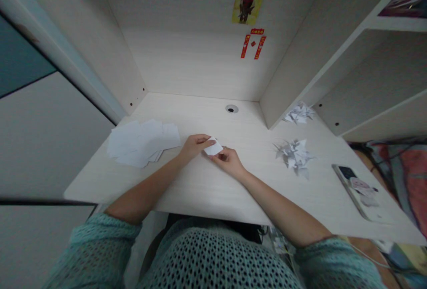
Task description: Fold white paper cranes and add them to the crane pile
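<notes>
Pale wood-grain desk (213, 195): folded white paper (213, 148) sits between both hands, long axis slanting up to the right. Left hand (193, 146) half-closed, fingertips on its left end; right hand (228, 162) pinches its lower edge. Loose paper sheets (142, 143) lie farther left.
</notes>
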Demonstrator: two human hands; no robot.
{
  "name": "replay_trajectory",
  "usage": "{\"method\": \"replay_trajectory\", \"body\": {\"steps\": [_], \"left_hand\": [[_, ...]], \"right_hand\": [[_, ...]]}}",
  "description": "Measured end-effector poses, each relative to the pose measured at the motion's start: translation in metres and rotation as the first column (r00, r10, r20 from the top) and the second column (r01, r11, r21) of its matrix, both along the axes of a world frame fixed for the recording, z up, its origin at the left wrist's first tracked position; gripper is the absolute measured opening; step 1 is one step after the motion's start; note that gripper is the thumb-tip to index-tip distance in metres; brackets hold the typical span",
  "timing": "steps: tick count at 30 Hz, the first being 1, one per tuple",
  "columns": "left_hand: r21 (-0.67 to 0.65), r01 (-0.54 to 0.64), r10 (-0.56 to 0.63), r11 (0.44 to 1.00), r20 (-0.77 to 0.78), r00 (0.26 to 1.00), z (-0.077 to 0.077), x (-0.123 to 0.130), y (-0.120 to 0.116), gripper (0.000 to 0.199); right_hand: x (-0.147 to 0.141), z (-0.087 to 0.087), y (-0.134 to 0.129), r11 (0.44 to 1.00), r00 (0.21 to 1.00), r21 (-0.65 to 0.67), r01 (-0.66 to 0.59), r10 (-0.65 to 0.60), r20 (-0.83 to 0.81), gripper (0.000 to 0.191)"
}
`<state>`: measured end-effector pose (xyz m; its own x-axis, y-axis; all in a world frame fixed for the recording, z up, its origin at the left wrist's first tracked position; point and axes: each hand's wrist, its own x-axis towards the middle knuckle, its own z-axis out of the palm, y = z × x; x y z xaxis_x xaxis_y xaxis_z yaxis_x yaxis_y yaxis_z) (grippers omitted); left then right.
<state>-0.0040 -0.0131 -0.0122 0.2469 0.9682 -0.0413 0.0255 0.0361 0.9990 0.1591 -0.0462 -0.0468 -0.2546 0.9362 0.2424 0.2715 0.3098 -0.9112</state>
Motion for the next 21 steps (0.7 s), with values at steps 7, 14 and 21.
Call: {"method": "replay_trajectory", "body": {"steps": [7, 14, 21], "left_hand": [[0.007, -0.120, 0.120, 0.993, 0.053, 0.991, -0.008, -0.003, 0.008, 0.033], [0.018, -0.016, 0.017, 1.000, -0.032, 0.999, -0.009, 0.008, -0.004, 0.033], [-0.108, -0.118, 0.125, 0.987, 0.055, 0.991, -0.010, 0.008, -0.003, 0.036]], "right_hand": [[0.015, 0.006, 0.015, 0.981, 0.971, -0.037, 0.192, -0.196, -0.137, 0.024], [0.020, -0.002, 0.024, 0.939, 0.860, -0.148, 0.311, -0.344, -0.377, 0.023], [0.022, 0.003, 0.020, 0.986, 0.934, 0.050, 0.161, -0.136, -0.332, 0.040]]}}
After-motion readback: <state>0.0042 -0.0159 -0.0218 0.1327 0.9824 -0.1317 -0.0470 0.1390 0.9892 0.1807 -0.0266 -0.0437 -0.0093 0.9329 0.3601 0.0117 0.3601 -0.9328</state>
